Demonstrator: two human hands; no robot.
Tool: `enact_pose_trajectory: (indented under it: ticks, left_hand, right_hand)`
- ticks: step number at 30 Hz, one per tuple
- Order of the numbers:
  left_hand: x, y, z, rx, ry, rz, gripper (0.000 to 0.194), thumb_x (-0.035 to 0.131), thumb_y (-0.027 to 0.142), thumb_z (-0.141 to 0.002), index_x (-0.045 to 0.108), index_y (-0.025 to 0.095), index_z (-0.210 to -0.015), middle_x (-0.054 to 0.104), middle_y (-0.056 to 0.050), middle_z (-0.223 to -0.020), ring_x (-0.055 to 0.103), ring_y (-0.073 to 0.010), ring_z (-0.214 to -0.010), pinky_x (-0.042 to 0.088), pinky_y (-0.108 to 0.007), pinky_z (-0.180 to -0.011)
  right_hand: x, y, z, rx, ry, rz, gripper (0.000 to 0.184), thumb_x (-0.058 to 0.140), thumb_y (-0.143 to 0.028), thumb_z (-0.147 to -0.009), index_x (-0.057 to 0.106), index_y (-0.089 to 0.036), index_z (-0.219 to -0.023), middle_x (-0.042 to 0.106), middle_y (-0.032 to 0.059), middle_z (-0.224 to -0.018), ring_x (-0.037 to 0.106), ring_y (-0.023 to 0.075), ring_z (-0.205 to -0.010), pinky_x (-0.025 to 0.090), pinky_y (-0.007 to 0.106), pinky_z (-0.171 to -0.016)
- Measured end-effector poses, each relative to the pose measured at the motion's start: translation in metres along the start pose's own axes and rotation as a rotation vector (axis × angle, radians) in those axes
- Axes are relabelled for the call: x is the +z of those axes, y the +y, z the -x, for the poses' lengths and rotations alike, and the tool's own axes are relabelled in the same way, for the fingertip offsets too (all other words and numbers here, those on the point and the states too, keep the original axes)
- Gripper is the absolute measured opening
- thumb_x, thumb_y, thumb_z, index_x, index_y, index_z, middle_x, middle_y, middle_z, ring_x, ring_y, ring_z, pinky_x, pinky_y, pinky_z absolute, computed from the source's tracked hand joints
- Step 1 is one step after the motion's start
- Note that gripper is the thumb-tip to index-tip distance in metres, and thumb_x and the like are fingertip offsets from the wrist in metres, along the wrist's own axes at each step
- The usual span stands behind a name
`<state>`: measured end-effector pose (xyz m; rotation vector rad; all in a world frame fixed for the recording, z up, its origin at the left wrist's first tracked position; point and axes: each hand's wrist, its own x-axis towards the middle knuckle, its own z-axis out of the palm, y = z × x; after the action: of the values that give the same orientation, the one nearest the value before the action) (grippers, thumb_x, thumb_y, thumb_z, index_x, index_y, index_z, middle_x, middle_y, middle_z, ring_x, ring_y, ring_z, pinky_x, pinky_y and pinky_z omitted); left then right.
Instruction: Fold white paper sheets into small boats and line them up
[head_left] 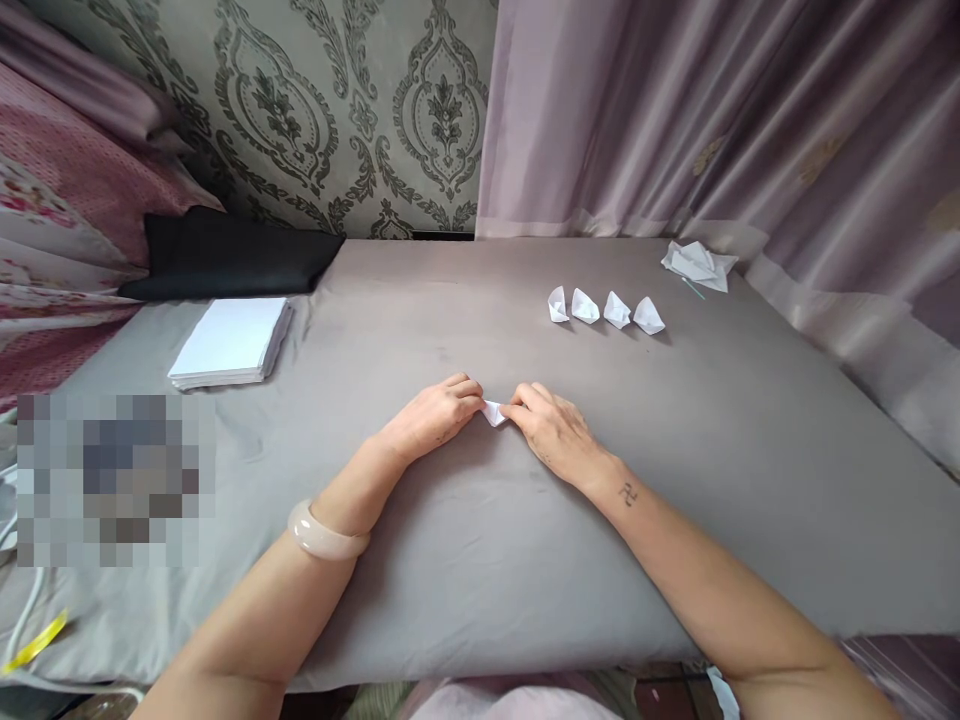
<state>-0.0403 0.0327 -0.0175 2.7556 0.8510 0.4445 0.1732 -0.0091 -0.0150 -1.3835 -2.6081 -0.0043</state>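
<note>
Between my two hands, just above the grey cloth, is a small piece of folded white paper (494, 413), pointed at its lower edge. My left hand (444, 412) pinches its left end, with the fingers closed. At the other end, the thumb and fingers of my right hand (551, 428) are closed on the same paper. The fingertips hide both ends of it. Further back to the right, several small folded white paper shapes (616, 310) like little boats stand in a row, apart from my hands.
A stack of white paper (229, 340) lies at the left, near a folded black cloth (236, 255). More folded paper (699, 266) and a thin greenish stick (693, 288) are at the back right. A yellow strip (36, 642) and a white cable (26, 610) lie front left.
</note>
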Motion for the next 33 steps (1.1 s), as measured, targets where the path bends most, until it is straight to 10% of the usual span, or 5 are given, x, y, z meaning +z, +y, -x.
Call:
enact_pose_trajectory:
  ticks: [15,25,33]
  left_hand:
    - [0.011,0.064,0.003,-0.252,-0.111,-0.386,0.023,0.042,0.016,-0.087,0.064,0.012,-0.085,0.059,-0.012,-0.084,0.053,-0.0237,-0.077,0.043,-0.036,-0.066]
    - [0.016,0.031,-0.004,-0.481,0.118,0.063,0.032,0.050,0.038,-0.092,0.067,0.021,-0.071,0.059,-0.005,-0.083,0.054,-0.0177,-0.078,0.038,-0.027,-0.058]
    - [0.025,0.016,-0.006,-0.537,0.156,0.321,0.024,0.064,0.034,-0.083,0.059,0.022,-0.103,0.054,-0.006,-0.099,0.052,-0.0201,-0.087,0.045,-0.034,-0.075]
  right_hand:
    - [-0.010,-0.033,0.009,0.130,-0.127,0.127,0.034,0.039,-0.003,-0.088,0.056,-0.015,-0.114,0.057,0.0069,-0.096,0.053,0.0170,-0.077,0.037,0.030,-0.067]
    - [-0.018,-0.029,0.010,0.191,-0.173,0.060,0.033,0.038,-0.004,-0.087,0.059,-0.013,-0.110,0.057,0.0117,-0.100,0.057,0.0199,-0.083,0.039,0.031,-0.064]
    - [-0.017,-0.014,0.014,0.264,-0.115,-0.110,0.025,0.043,-0.013,-0.087,0.067,-0.018,-0.088,0.059,0.0061,-0.099,0.053,0.0118,-0.062,0.033,0.029,-0.056]
